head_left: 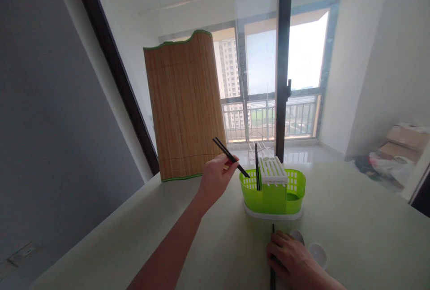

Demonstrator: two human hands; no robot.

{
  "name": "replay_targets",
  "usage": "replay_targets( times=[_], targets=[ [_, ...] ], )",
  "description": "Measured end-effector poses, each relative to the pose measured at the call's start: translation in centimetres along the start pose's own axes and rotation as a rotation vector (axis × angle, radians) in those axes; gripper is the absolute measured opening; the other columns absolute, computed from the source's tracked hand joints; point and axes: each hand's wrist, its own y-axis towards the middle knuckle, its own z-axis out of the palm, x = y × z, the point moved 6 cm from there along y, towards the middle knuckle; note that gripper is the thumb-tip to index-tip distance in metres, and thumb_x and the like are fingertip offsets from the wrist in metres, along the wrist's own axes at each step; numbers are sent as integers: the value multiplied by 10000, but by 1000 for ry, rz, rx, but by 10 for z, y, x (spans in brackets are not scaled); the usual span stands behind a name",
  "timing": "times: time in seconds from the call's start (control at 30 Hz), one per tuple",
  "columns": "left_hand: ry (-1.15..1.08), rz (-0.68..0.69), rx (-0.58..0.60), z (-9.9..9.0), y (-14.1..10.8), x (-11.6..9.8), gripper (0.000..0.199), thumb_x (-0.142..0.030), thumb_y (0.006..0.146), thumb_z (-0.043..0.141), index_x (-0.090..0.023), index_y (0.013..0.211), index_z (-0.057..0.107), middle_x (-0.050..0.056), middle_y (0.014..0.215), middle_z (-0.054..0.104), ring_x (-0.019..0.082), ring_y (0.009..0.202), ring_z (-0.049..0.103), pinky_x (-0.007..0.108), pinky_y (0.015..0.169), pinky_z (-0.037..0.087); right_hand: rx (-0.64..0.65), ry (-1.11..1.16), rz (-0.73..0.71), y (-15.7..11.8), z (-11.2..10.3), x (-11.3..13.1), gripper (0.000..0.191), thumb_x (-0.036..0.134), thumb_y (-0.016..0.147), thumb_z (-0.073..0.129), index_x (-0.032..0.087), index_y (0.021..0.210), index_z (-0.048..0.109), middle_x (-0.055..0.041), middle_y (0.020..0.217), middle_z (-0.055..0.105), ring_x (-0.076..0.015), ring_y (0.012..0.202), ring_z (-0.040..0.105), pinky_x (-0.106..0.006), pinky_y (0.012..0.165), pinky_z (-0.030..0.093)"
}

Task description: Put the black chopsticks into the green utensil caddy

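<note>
Holding: left hand is clamped on a pair of black chopsticks, tips angled toward the green basket.
Right hand: rests on the counter, fingers closed over a black chopstick lying near the basket.
Basket: on the counter, one chopstick upright inside.
Nearby: white spoons beside the right hand; bamboo mat behind.

pale green table has a green cutlery caddy, a rolled bamboo mat standing at the back, two white spoons and a black chopstick.
</note>
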Motion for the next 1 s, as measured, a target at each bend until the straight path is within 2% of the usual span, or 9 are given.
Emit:
replay_targets(
  times=[0.1,0.17,0.27,0.43,0.57,0.73,0.87,1.0],
  targets=[
    [59,-93,174,37,29,18,178,-249,834,586,-160,942,696,51,841,727,181,792,693,245,660,543,10,-23,-13,1,6,-3,85,165,805,558,190,848,627,-71,926,644,-248,902,594,-341,776,453],
    [86,-143,271,65,38,33,139,-198,811,593,-149,886,701,45,786,721,177,748,694,238,628,543,25,-43,-20,3,8,-4,78,175,798,569,190,843,631,-74,933,650,-250,896,599,-345,770,465],
    [92,-189,341,99,43,53,76,-124,772,615,-124,783,690,46,733,713,164,659,693,218,558,538,49,-86,-11,5,10,-4,84,184,785,584,190,843,645,-80,944,663,-259,894,613,-348,758,482],
    [69,-263,424,132,47,74,105,-55,780,603,-100,842,675,73,793,733,137,591,689,195,492,544,65,-135,-5,9,14,-4,99,180,758,609,188,843,659,-81,943,681,-270,905,629,-351,766,497],
    [68,-246,429,142,48,79,225,-46,788,612,-95,1003,656,92,883,740,137,650,700,194,509,562,77,-139,6,10,14,-5,116,180,741,616,188,847,663,-86,950,683,-284,914,631,-359,760,502],
    [137,-163,403,139,42,75,362,-113,817,601,-133,1177,623,82,999,732,144,697,699,239,585,580,73,-106,8,7,11,-4,110,200,748,615,189,847,661,-87,957,673,-278,912,618,-365,767,488],
    [238,-69,336,131,36,66,406,-158,829,569,-134,1233,605,91,1039,721,209,900,685,329,794,559,41,-59,-1,3,7,-2,95,215,778,589,196,848,651,-76,949,658,-255,906,602,-347,760,470],
    [289,0,300,126,25,56,392,-158,837,539,-127,1221,610,93,1032,709,223,923,665,343,833,528,-9,-14,-31,0,3,0,104,213,820,547,210,862,643,-59,934,641,-229,891,585,-327,757,447]
  ],
)
